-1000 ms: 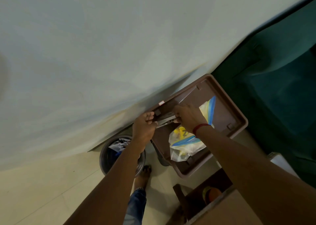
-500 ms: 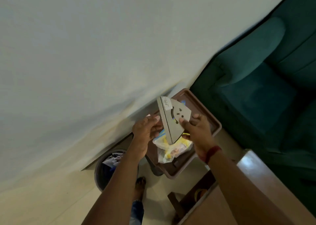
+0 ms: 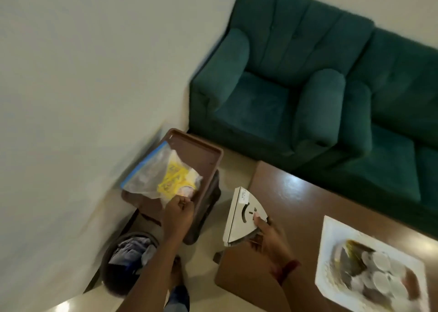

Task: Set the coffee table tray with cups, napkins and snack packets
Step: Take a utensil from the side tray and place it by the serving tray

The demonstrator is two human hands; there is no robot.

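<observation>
A brown plastic tray [image 3: 203, 155] rests on a dark stand by the wall. In it lies a clear zip bag [image 3: 154, 174] with a blue seal strip, holding yellow snack packets [image 3: 171, 180]. My left hand [image 3: 177, 214] pinches the bag's near corner. My right hand [image 3: 270, 238] holds a fan-shaped metal napkin holder [image 3: 241, 219] upright above the near left corner of the brown coffee table [image 3: 296, 193]. A white square tray [image 3: 336, 240] with several upturned cups [image 3: 381, 271] sits on the table at the right.
A teal armchair [image 3: 272, 93] and a matching sofa [image 3: 403, 112] stand behind the table. A round bin [image 3: 128, 262] with crumpled paper sits on the floor by the wall, below the tray. My foot shows beside it.
My right hand has carried the napkin holder from over the brown tray to the right, over the coffee table's corner. My left hand let go of it and took the bag's corner.
</observation>
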